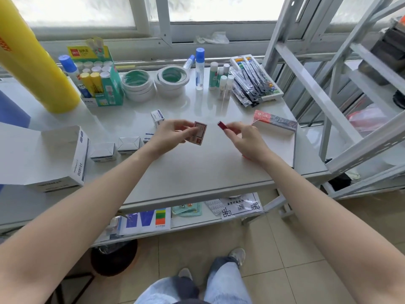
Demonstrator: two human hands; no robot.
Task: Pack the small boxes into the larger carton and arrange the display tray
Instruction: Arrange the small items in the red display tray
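My left hand (pixel 173 132) pinches a small pink box (pixel 199 133) by its edges, up over the white table (pixel 197 167), and my right hand (pixel 243 137) pinches a tiny red box (pixel 221 125) by 1 end. Both look light, thin, easy to squash, so I'd hold the flat sides softly. The open white carton (pixel 63 159) sits far left w/ 2 white boxes (pixel 116 150) beside it; the red-top display tray (pixel 274 128) is by my right hand, tape rolls (pixel 153 84) etc. well back.

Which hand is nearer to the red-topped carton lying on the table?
Right. The right hand holds a small red piece just beside the red-topped carton, nearly touching its near corner. The left hand, holding a small box, is farther away across the table.
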